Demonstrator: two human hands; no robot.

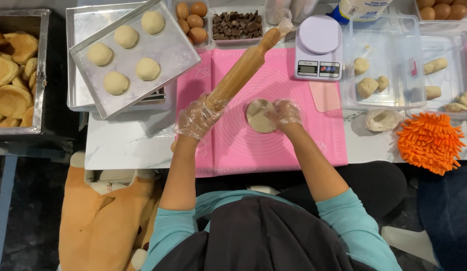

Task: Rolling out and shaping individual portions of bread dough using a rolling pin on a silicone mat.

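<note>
My left hand (pixel 197 118), in a clear plastic glove, grips the near end of a wooden rolling pin (pixel 243 68) that slants up and away to the right over the pink silicone mat (pixel 293 140). My right hand (pixel 285 112), also gloved, rests its fingers on the right edge of a flattened round of pale dough (pixel 257 118) lying on the mat. The pin's far end carries a scrap of plastic wrap.
A metal tray (pixel 168 50) with several dough balls sits at the back left, a tin of baked rounds (pixel 13 75) farther left. Behind the mat are eggs (pixel 191 20), chocolate chunks (pixel 237 25) and a white scale (pixel 319 47). Clear tubs of dough pieces (pixel 374 83) and an orange mitt (pixel 430 141) lie right.
</note>
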